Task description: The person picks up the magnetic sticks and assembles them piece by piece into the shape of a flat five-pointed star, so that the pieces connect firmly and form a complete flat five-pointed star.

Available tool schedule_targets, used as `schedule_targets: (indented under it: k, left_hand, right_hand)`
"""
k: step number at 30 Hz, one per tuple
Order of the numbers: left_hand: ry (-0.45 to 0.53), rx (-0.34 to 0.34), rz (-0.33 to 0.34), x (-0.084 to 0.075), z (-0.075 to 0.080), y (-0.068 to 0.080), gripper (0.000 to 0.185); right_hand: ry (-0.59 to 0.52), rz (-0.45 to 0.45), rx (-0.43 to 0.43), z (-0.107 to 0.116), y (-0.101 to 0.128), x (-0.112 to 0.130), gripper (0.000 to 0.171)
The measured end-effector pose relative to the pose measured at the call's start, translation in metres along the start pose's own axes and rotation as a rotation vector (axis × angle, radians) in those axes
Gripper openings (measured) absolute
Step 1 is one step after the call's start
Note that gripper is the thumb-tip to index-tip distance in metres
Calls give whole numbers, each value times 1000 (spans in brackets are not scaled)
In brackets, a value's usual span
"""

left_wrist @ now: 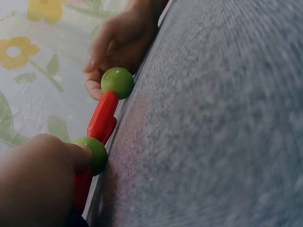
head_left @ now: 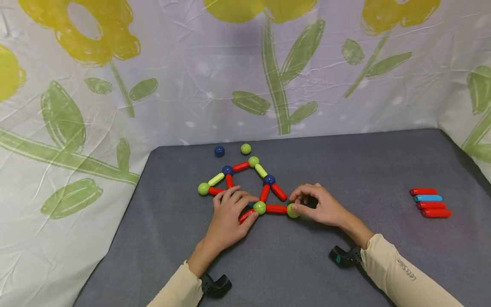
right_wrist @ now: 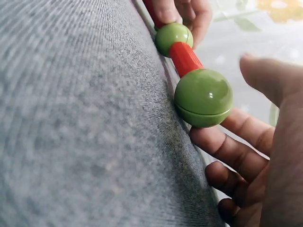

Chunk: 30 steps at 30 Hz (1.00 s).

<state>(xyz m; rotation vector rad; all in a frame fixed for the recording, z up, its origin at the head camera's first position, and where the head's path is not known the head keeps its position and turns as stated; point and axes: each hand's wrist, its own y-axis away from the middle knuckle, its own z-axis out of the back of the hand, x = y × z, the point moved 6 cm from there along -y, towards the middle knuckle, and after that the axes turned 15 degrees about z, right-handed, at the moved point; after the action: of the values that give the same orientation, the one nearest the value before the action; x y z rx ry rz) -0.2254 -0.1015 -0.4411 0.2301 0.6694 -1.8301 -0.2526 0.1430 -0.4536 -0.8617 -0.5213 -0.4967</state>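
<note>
A flat frame of coloured rods and balls lies on the grey table. My left hand (head_left: 231,219) is over its near part, thumb and index finger on either side of a green ball (head_left: 259,207), pinching it; its other fingers hide some rods. From that ball a red rod (head_left: 276,209) runs right to an end green ball (right_wrist: 204,98). Beside this end ball is my right hand (head_left: 320,205); its fingers touch the ball's side, while the thumb stands apart from it in the right wrist view. Another red rod (head_left: 278,192) slants from a blue ball (head_left: 269,180) towards the end ball, with a gap between.
A loose blue ball (head_left: 219,151) and a loose green ball (head_left: 246,149) lie behind the frame. Several loose rods, red and one blue (head_left: 428,198), are lined up at the right. A flowered cloth (head_left: 184,94) hangs along the table's back edge.
</note>
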Motion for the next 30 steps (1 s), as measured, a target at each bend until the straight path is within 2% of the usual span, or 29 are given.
schedule_targets:
  k: [5, 10, 15, 20, 24, 30]
  left_hand:
    - [-45, 24, -103, -8, 1, 3, 33]
    - [-31, 80, -155, -12, -1, 4, 31]
    - [-79, 101, -208, -19, -4, 6, 33]
    - [-148, 31, -278, -31, -5, 12, 35]
    - [-205, -18, -276, -41, -9, 16, 34]
    - [-254, -57, -207, -48, -16, 19, 30]
  right_hand:
    - [-64, -39, -38, 1, -1, -2, 10]
    - [4, -96, -42, 0, -2, -6, 9]
    - [83, -106, -34, -3, -2, -4, 28]
    - [102, -95, -40, -7, -5, 1, 46]
    - [112, -112, -37, -9, -5, 1, 47]
    - [79, -132, -48, -9, -5, -1, 42]
